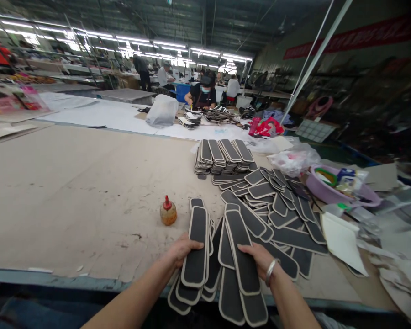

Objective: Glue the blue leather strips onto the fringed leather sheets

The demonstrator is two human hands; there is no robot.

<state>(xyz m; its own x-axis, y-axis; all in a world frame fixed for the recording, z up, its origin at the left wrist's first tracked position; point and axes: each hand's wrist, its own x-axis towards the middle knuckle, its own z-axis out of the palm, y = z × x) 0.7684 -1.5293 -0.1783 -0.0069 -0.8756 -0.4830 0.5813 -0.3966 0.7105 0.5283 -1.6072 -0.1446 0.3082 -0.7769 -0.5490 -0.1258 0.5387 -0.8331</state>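
My left hand [184, 250] is closed around a small stack of long dark strips with pale edges [194, 256], its thumb on the top strip. On the other side, my right hand [258, 257] grips a second bunch of the same black strips [241, 251], thumb lying over the uppermost one. Both bunches are held upright and slightly fanned at the table's front edge. Between them more strips show, partly hidden. Just right of my right hand spreads a loose pile of strips [281, 214]. Their fingers are mostly hidden behind the strips.
Neat stacks of strips [224, 155] stand behind the pile. A small bottle with a red spout [168, 211] sits left of my hands. At the right are a purple basin [324, 192] and a plastic bag [294, 160]. Across the table a person [205, 93] works beside stacked pieces.
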